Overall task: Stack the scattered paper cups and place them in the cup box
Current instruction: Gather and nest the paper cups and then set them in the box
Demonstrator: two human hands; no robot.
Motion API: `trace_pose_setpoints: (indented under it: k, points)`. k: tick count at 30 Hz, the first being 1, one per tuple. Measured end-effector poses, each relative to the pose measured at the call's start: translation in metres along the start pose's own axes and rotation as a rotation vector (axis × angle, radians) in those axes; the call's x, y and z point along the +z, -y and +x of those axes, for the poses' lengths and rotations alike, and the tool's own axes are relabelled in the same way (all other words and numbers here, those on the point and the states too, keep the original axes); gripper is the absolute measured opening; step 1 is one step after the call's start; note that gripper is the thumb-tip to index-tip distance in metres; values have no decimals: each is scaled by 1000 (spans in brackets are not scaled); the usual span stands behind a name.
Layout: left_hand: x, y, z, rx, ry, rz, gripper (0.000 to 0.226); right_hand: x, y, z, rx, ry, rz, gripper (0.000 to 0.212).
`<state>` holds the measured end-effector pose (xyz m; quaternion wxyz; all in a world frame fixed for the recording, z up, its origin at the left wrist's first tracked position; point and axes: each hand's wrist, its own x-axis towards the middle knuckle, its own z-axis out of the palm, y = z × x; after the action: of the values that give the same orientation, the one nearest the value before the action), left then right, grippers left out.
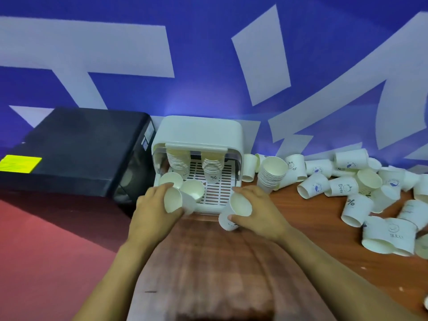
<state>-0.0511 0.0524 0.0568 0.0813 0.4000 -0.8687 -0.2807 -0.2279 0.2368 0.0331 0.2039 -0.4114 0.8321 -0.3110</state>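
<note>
A paper cup in each of my hands, right at the front of the cup box.

My left hand [154, 209] grips a cup [176, 201] lying on its side, mouth toward me, base toward the cup box [199, 133]. My right hand [257, 212] grips another cup [236, 210], tilted, mouth up toward me, base down on the wooden table [208, 262]. Inside the box I see two stacks [212, 169] hanging mouth-up and two single cups. One stack [272, 173] stands just right of the box; loose cups [357, 205] lie scattered, one printed "%", one "Bem".

Two hands [157, 205], one cup box [199, 135], many paper cups [315, 186].
</note>
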Motion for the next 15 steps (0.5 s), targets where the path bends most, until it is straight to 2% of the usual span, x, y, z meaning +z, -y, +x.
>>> trace_pose_setpoints:
  k: [3,9,15]
  points:
    - [-14,7,22,23,-61,9,66,11,27,20,-11,-99,46,85]
    - [-20,19,56,55,-146,-3,65,46,63,51,9,-228,84,86]
    - [6,38,80,138,-131,20,58,76,63,65,36,-304,115,83]
